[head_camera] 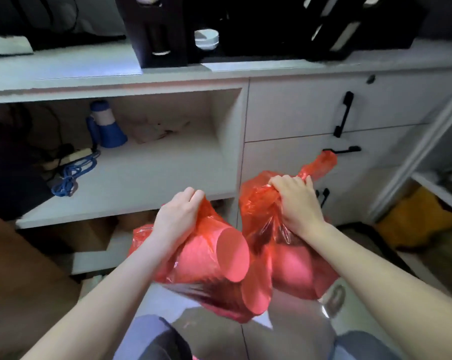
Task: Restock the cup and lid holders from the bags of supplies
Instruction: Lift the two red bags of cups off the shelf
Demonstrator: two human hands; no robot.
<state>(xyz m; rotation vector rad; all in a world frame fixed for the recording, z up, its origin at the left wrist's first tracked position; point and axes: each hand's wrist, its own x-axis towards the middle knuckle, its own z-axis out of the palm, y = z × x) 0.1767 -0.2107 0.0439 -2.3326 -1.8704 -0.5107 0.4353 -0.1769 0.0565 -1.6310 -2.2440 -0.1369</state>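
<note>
The person holds two red bags low in front of the cabinet. The left hand (179,216) grips the gathered top of the left bag (206,258), stacked cups showing through it; the right hand (295,203) clutches the twisted neck of the right bag (292,266). The thin film may tear under the weight — cups would spill on the floor — before reaching the black holder (162,32) on the counter above.
</note>
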